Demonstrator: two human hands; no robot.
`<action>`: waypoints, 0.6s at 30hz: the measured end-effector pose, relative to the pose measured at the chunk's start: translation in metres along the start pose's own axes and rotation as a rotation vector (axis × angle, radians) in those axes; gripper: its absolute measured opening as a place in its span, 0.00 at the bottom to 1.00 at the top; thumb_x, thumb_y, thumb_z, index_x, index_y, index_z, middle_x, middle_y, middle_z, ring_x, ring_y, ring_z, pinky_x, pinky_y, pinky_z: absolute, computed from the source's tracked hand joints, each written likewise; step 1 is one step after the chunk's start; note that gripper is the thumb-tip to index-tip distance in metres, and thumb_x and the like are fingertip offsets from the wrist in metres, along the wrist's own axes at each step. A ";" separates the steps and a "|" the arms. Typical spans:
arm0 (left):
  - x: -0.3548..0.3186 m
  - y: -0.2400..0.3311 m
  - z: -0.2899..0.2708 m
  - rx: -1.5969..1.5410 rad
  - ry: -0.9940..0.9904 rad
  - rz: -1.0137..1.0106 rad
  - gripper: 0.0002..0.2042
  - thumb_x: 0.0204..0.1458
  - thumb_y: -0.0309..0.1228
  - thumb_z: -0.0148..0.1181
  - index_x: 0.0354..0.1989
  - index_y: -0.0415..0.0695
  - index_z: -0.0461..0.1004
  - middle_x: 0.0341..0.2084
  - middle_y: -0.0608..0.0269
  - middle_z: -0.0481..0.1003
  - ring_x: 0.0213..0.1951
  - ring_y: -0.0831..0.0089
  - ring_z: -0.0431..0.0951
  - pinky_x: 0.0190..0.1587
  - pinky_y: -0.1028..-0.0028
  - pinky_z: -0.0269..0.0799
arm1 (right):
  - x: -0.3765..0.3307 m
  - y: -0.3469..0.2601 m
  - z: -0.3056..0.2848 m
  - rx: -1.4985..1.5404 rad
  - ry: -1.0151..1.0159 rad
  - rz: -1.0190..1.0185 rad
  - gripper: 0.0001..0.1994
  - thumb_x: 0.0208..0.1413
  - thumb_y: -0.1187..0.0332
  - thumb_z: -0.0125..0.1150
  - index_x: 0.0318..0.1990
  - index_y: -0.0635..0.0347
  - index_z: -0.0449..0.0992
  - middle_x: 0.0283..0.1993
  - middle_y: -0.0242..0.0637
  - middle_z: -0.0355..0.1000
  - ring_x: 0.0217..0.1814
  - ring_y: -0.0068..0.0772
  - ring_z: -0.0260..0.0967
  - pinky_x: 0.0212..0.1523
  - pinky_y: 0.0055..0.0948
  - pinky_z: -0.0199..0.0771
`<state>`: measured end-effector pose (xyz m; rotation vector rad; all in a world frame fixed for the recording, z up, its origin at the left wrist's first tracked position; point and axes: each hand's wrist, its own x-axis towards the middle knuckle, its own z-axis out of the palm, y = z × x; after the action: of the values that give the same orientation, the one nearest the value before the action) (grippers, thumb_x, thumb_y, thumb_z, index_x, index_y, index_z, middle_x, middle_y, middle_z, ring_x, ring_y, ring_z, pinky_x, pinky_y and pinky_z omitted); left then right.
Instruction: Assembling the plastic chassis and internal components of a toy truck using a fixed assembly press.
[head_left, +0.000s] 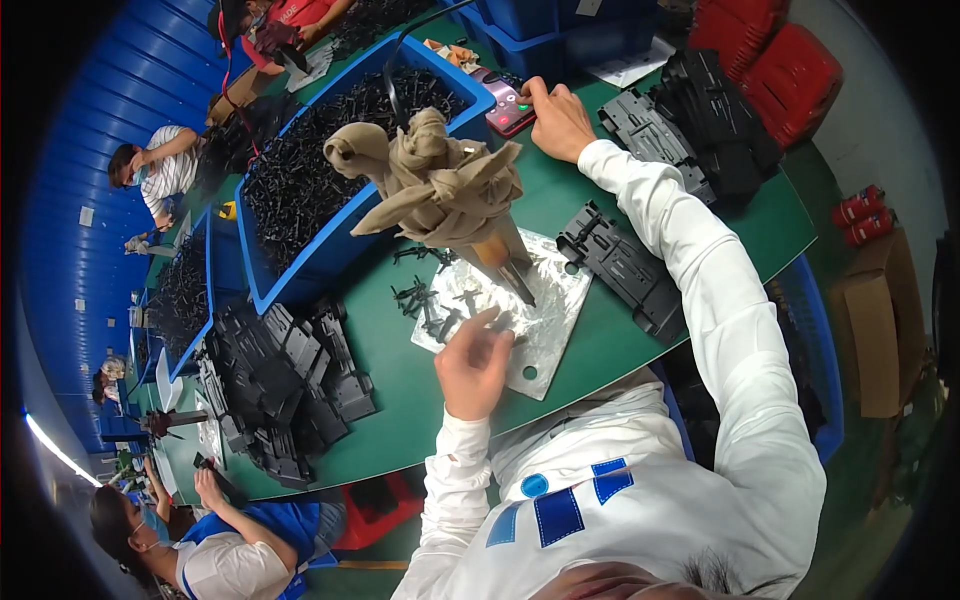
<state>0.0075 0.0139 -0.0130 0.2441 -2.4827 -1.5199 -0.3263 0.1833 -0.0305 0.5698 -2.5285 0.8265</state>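
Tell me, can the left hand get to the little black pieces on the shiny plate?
Probably yes. The left hand already rests on the shiny plate, and the little black pieces lie just beyond its fingers with nothing between.

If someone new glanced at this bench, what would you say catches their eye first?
Probably the beige cloth bundle wrapped around an upright tool at mid-bench, above a silver metal plate strewn with small black parts. Next, the right hand reaching far forward to a pink device, while the left hand rests at the plate's near edge.
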 end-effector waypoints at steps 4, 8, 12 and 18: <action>0.002 0.005 0.002 0.003 -0.003 -0.009 0.15 0.51 0.24 0.68 0.48 0.40 0.80 0.20 0.67 0.78 0.21 0.84 0.73 0.27 0.81 0.68 | -0.002 0.009 0.000 -0.015 -0.048 0.016 0.19 0.49 0.76 0.56 0.51 0.56 0.66 0.46 0.44 0.78 0.51 0.52 0.70 0.52 0.47 0.67; 0.004 0.006 0.004 0.004 -0.012 -0.017 0.15 0.51 0.24 0.67 0.49 0.40 0.80 0.20 0.67 0.78 0.21 0.84 0.73 0.27 0.81 0.68 | -0.016 -0.004 -0.028 0.239 0.143 -0.006 0.19 0.48 0.79 0.53 0.51 0.61 0.65 0.52 0.41 0.78 0.50 0.51 0.69 0.54 0.46 0.68; 0.002 0.003 0.002 -0.007 -0.002 -0.024 0.16 0.51 0.23 0.67 0.50 0.40 0.79 0.20 0.68 0.77 0.21 0.84 0.73 0.27 0.81 0.68 | -0.072 -0.031 -0.092 0.366 -0.031 -0.006 0.25 0.58 0.63 0.65 0.59 0.62 0.65 0.58 0.47 0.72 0.63 0.47 0.69 0.60 0.40 0.68; 0.002 0.002 0.004 0.001 -0.011 -0.030 0.17 0.51 0.24 0.68 0.51 0.40 0.79 0.21 0.70 0.77 0.22 0.86 0.71 0.27 0.83 0.66 | -0.171 -0.043 -0.155 0.198 -0.183 0.049 0.38 0.51 0.59 0.71 0.67 0.62 0.61 0.68 0.48 0.63 0.70 0.52 0.60 0.69 0.43 0.56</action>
<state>0.0047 0.0177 -0.0126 0.2750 -2.4997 -1.5353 -0.1234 0.2912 0.0173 0.6770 -2.6509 1.0967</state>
